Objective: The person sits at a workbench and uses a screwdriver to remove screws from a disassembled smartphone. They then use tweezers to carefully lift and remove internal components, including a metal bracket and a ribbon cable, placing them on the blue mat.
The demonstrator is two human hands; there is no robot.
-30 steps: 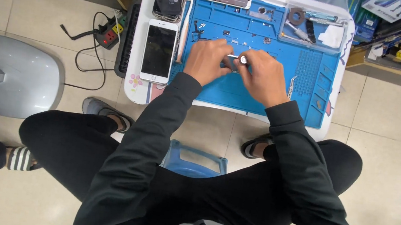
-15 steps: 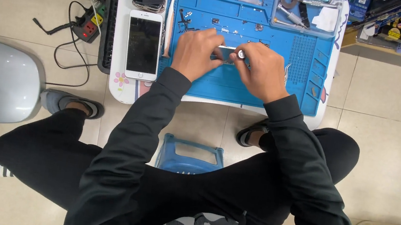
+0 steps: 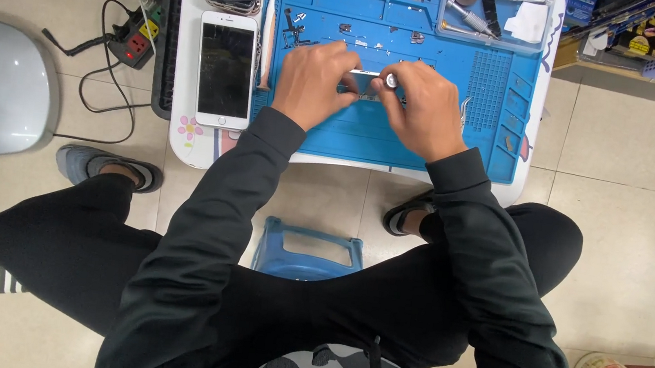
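Fastener work appears in hand: left hand (image 3: 318, 84) pins a small part (image 3: 363, 91) on the blue mat (image 3: 366, 135) mid-bench, right hand (image 3: 422, 108) closed around a screwdriver (image 3: 389, 79); next move needs steady, vertical pressure.

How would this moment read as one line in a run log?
left hand: holds small part on blue mat | right hand: holds silver-capped tool at part | white phone: face up, left of mat

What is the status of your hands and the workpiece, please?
Left hand pinning small metal part on blue repair mat. Right hand gripping screwdriver over it. White phone lies left, apart.
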